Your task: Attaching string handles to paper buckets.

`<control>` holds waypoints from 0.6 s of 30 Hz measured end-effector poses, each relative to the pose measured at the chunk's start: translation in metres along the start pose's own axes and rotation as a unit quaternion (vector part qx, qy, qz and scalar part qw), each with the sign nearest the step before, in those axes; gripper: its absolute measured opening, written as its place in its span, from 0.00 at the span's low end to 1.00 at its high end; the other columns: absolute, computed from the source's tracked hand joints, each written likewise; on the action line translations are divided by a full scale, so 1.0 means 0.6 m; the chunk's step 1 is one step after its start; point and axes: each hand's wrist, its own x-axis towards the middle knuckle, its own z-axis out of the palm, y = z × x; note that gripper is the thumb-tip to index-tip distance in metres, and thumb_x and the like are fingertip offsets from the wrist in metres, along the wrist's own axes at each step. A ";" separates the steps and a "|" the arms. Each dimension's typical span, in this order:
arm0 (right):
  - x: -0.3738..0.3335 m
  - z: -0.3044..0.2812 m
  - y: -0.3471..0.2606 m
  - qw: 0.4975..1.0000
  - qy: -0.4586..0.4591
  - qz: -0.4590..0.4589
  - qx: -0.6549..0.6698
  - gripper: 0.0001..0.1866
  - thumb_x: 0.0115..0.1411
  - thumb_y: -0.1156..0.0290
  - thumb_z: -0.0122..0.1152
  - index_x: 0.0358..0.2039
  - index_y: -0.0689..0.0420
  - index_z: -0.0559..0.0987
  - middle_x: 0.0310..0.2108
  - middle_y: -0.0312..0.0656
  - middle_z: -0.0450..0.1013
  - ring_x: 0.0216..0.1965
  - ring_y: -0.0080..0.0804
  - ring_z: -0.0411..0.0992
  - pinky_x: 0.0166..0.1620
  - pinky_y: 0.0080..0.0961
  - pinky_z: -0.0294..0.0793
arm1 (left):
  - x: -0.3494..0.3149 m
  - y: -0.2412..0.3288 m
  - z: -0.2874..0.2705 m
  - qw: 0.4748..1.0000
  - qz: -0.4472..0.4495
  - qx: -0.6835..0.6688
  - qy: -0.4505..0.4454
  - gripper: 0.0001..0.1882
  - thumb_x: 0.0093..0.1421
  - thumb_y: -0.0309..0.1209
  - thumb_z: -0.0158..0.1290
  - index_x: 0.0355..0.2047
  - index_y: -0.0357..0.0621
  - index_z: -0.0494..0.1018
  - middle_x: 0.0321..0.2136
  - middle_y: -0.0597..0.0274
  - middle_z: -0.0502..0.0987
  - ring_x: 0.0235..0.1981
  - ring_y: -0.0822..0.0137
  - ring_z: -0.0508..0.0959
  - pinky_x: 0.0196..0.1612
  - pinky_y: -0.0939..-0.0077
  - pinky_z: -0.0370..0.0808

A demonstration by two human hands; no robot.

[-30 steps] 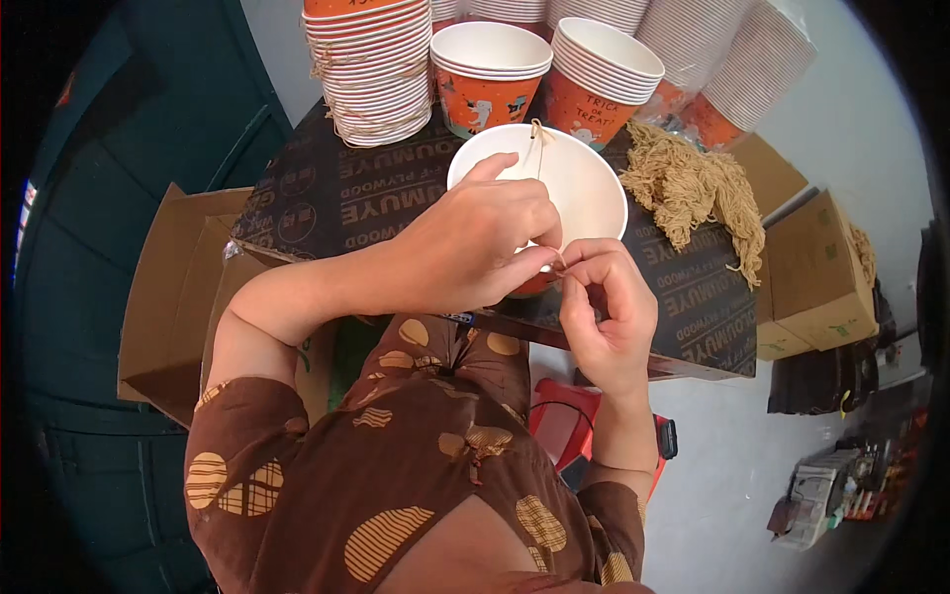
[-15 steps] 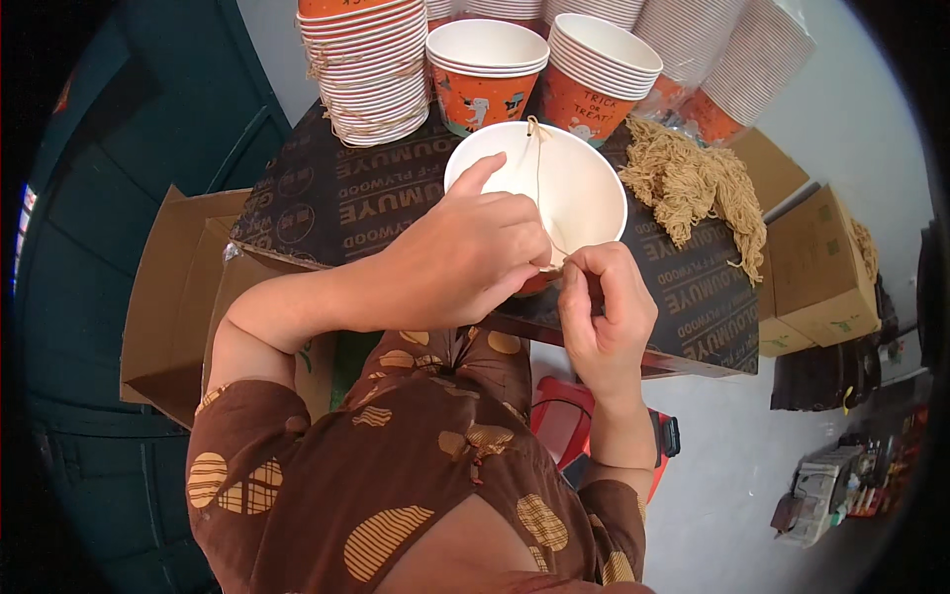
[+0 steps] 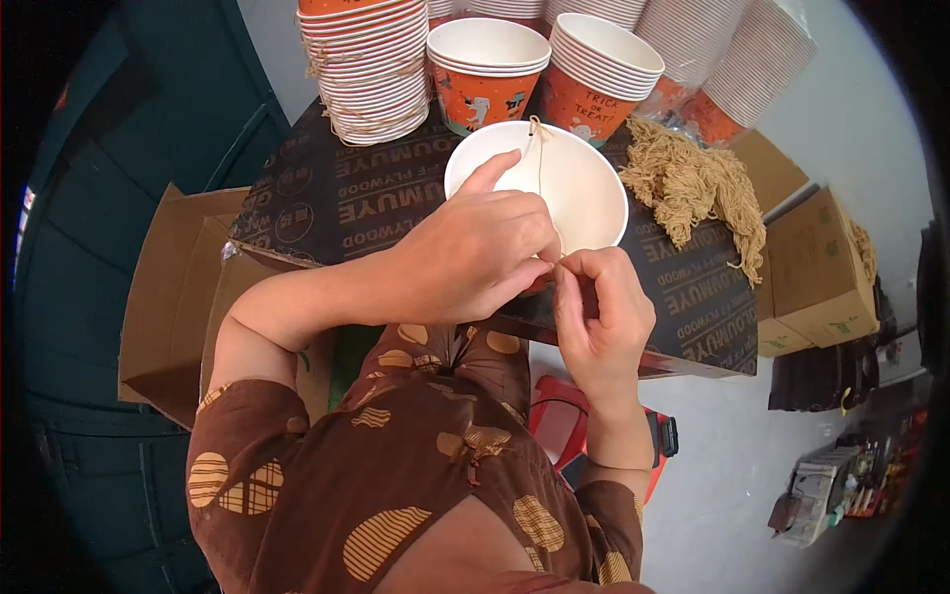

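Note:
A paper bucket (image 3: 586, 188) with a white inside stands at the near edge of the table, its mouth tilted toward me. Tan string (image 3: 540, 163) is tied at its far rim and runs across the opening to the near rim. There my left hand (image 3: 485, 243) pinches the string between thumb and fingers, its index finger raised over the bucket's mouth. Close against it, my right hand (image 3: 606, 297) also pinches the string's end by the near rim. The fingers mostly hide the near rim and the exact bit of string gripped.
On the dark plywood table (image 3: 381, 203) stand a tall bucket stack (image 3: 371, 84) and shorter orange stacks (image 3: 487, 94). Plastic-wrapped stacks (image 3: 757, 69) lean behind. A tan string bundle (image 3: 693, 183) lies right. Cardboard boxes (image 3: 173, 287) flank the table; a red stool (image 3: 564, 426) sits below.
My fingertips have shifted slightly at the near rim, and my left index finger has moved a little to the right. Both hands keep their pinch; the bucket stays in place.

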 end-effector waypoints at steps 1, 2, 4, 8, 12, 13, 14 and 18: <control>0.000 -0.001 0.001 1.000 0.000 0.001 -0.001 0.09 0.52 0.85 0.65 0.33 0.61 0.76 0.27 0.44 0.70 0.23 0.41 0.72 0.26 0.31 0.71 | 0.001 -0.001 0.001 1.000 0.001 -0.004 0.000 0.11 0.52 0.19 0.61 0.34 0.45 0.72 0.29 0.63 0.76 0.36 0.59 0.78 0.68 0.41 0.56; 0.001 -0.001 0.001 1.000 -0.002 -0.006 -0.008 0.09 0.53 0.85 0.64 0.33 0.61 0.76 0.27 0.44 0.70 0.23 0.41 0.73 0.26 0.31 0.71 | 0.002 -0.002 0.002 1.000 0.001 -0.009 0.001 0.12 0.52 0.19 0.61 0.34 0.45 0.72 0.29 0.63 0.76 0.35 0.58 0.78 0.68 0.41 0.55; 0.000 -0.004 0.002 1.000 -0.004 -0.013 -0.014 0.09 0.53 0.85 0.64 0.34 0.61 0.77 0.27 0.44 0.71 0.24 0.41 0.73 0.27 0.32 0.72 | 0.003 -0.002 0.004 1.000 0.002 -0.012 0.007 0.11 0.52 0.19 0.61 0.34 0.45 0.72 0.29 0.63 0.76 0.35 0.58 0.78 0.68 0.41 0.56; -0.004 -0.008 0.003 1.000 -0.018 -0.009 -0.011 0.08 0.54 0.84 0.65 0.35 0.61 0.78 0.29 0.45 0.72 0.25 0.41 0.75 0.28 0.32 0.73 | 0.004 0.000 0.005 1.000 0.002 -0.017 0.016 0.11 0.52 0.18 0.60 0.33 0.45 0.72 0.28 0.63 0.76 0.35 0.58 0.78 0.68 0.41 0.56; -0.005 -0.010 0.001 1.000 -0.025 0.001 -0.002 0.08 0.54 0.84 0.65 0.35 0.62 0.79 0.29 0.45 0.73 0.26 0.40 0.76 0.28 0.32 0.74 | 0.007 0.001 0.005 1.000 0.009 -0.012 0.019 0.11 0.52 0.18 0.59 0.34 0.44 0.73 0.28 0.63 0.76 0.34 0.58 0.79 0.68 0.41 0.56; -0.006 -0.010 0.000 1.000 -0.025 0.001 -0.002 0.08 0.54 0.84 0.65 0.35 0.62 0.79 0.29 0.45 0.73 0.26 0.40 0.76 0.28 0.32 0.74 | 0.008 0.000 0.005 1.000 0.013 -0.010 0.018 0.11 0.52 0.18 0.59 0.34 0.44 0.73 0.28 0.63 0.76 0.34 0.58 0.79 0.68 0.41 0.56; -0.007 -0.010 -0.002 1.000 -0.026 0.013 0.012 0.08 0.54 0.84 0.65 0.35 0.62 0.79 0.29 0.45 0.73 0.26 0.40 0.76 0.28 0.32 0.74 | 0.009 -0.001 0.005 1.000 0.017 -0.008 0.017 0.11 0.53 0.17 0.59 0.35 0.43 0.73 0.28 0.63 0.76 0.34 0.58 0.79 0.68 0.41 0.56; -0.009 -0.009 0.000 0.999 -0.019 0.029 0.018 0.08 0.55 0.84 0.64 0.36 0.62 0.79 0.29 0.45 0.73 0.26 0.38 0.75 0.28 0.30 0.74 | 0.009 -0.005 0.012 0.999 0.021 -0.015 0.025 0.11 0.53 0.17 0.58 0.35 0.43 0.74 0.28 0.63 0.76 0.34 0.59 0.78 0.68 0.41 0.56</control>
